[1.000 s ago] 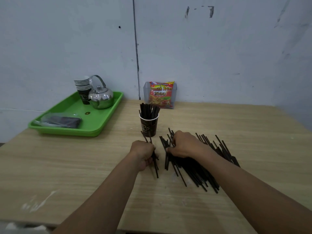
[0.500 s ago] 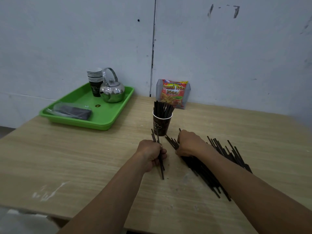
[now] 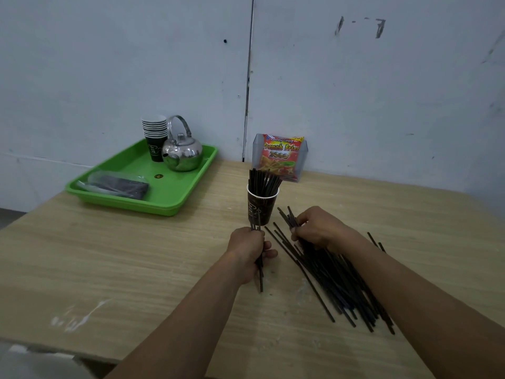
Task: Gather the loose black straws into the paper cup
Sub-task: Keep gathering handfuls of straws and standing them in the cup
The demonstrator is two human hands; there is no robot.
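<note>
Your left hand (image 3: 250,250) is fisted round a small bundle (image 3: 261,280) of straws, your right hand (image 3: 319,228) pinches more off the loose pile (image 3: 336,280) beside it: mid-gather, so next stand that bundle in the part-filled paper cup (image 3: 261,207) just beyond.

The person's left forearm (image 3: 191,310) and right forearm (image 3: 410,291) are bare throughout. The left hand (image 3: 249,250) and right hand (image 3: 319,228) are likewise uncovered.

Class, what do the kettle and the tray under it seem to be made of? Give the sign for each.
Kettle: likely polished steel, since its round body mirrors the surroundings. Tray: probably moulded plastic, uniformly bright green with a soft sheen and rounded rim.
</note>
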